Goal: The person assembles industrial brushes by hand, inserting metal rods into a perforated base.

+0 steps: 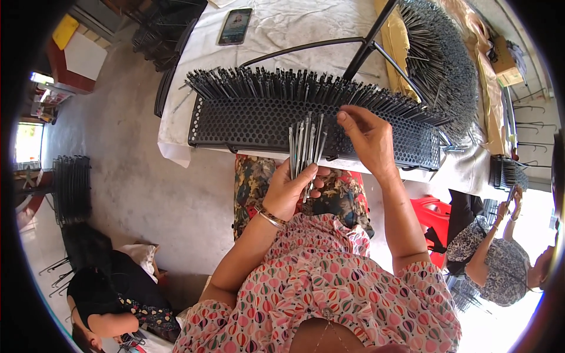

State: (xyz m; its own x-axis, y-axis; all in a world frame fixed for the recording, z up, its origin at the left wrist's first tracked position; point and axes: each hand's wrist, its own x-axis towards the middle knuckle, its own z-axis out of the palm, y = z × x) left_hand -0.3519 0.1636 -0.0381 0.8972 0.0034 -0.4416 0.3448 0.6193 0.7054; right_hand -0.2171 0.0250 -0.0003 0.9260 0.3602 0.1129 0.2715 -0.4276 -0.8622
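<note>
My left hand (283, 193) is closed around a bundle of thin silvery metal rods (304, 144), which stand nearly upright in front of the rack. Just to the right of the bundle, my right hand (375, 144) is raised over the rack, thumb and forefinger drawn together. Anything between those fingers is too small to make out. The long black perforated rack (226, 126) lies along the table's near edge. A dense row of slim dark rods (282, 85) sticks up along its far side.
A phone (235, 27) lies on the white-covered table (294, 23). A black metal frame (360, 57) rises behind the rack, and a big curved mass of dark rods (453, 76) fills the far right. Two people (500, 262) work nearby, one each side. A red chair (432, 220) stands right.
</note>
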